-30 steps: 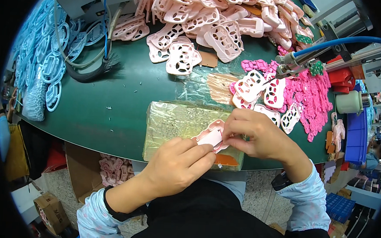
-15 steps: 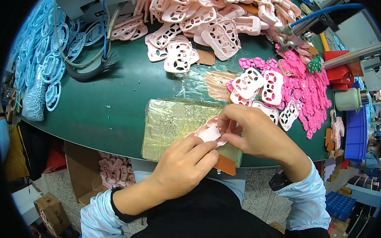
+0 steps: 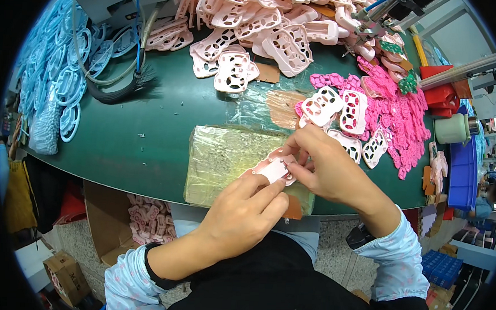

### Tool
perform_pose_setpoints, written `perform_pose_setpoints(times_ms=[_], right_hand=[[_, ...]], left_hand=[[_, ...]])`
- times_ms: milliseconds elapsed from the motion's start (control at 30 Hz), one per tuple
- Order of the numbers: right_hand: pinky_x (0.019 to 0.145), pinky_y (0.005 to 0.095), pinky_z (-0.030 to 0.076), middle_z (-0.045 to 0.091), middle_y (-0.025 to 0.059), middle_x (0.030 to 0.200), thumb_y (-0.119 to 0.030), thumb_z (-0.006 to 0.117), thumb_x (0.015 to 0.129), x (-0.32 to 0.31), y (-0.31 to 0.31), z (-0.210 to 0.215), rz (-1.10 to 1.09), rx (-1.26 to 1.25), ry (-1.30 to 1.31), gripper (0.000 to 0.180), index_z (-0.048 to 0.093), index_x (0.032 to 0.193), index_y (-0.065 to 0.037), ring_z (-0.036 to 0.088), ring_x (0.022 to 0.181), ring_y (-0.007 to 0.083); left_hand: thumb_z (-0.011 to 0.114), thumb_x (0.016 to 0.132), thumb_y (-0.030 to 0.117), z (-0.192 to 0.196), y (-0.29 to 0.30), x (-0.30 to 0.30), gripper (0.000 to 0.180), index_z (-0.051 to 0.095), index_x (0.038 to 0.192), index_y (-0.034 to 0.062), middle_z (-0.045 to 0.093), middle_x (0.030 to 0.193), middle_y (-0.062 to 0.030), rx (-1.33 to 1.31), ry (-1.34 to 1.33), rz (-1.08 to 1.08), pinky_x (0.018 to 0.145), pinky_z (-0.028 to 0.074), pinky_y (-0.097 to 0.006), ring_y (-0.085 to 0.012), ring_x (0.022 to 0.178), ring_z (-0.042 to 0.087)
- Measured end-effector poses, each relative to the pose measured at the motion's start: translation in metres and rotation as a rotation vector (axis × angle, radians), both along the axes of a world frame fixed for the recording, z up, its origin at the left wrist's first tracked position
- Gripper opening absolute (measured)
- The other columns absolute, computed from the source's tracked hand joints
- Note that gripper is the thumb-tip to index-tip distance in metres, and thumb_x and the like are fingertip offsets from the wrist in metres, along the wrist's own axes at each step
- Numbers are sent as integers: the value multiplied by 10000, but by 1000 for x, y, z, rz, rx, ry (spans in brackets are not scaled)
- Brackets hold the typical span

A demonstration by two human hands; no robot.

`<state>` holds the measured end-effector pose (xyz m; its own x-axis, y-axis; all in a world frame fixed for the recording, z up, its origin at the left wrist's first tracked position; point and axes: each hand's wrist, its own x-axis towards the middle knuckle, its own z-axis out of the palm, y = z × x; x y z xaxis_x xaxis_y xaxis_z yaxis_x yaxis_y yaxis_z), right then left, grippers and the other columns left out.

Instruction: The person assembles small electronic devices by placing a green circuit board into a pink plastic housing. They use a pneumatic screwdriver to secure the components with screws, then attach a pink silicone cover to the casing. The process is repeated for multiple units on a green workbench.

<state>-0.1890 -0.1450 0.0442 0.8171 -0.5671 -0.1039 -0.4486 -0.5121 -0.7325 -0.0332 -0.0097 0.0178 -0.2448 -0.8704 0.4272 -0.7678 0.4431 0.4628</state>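
Note:
A light pink plastic shell (image 3: 269, 168), with its hollow side up, lies tilted over a film-wrapped yellowish block (image 3: 217, 153) at the table's near edge. My left hand (image 3: 245, 211) is closed on the shell's near left side. At the shell's right end, my right hand (image 3: 329, 165) pinches with thumb and fingertips beside a small dark piece, perhaps a wire. Whatever is between those fingertips is too small to name. A brown board (image 3: 294, 207) juts out below the shell, just right of my left fingers; how it is joined there is hidden.
Light pink shells (image 3: 249, 20) heap at the back of the green table (image 3: 149, 122). Bright pink parts (image 3: 396, 118) and several pale shells lie right; blue frames (image 3: 66, 84) pile left. A grey machine box (image 3: 121, 2) with cables and a metal fixture (image 3: 372, 27) overhang the back.
The shell has turned slightly under my hands, and the brown board has shifted a little upward. My right fingertips have moved slightly on the shell's right end. The metal fixture at back right has moved.

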Motion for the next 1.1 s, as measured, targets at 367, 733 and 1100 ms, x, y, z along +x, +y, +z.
perform_pose_setpoints(times_ms=[367,733,1100], right_hand=[[566,331,514,685,48,958,23,663,742,-13,45,-7,-18,-563,-23,367,624,1097,-61,603,775,260],[634,316,523,687,14,1003,52,675,657,-29,42,-14,48,-525,-170,356,647,995,-57,611,790,239],[673,333,550,679,89,1103,56,667,664,-30,47,-16,92,-570,-136,407,653,1065,-11,632,834,271]], left_hand=[[645,700,74,3,2,-4,217,606,901,4,673,1093,-126,54,-22,5,759,534,-383,-269,908,623],[645,715,86,-7,2,10,234,601,932,9,641,1060,-114,11,15,-56,792,515,-362,-251,947,604],[663,707,113,-4,5,11,239,628,928,31,651,1142,-108,-27,-52,-64,815,517,-367,-251,965,619]])
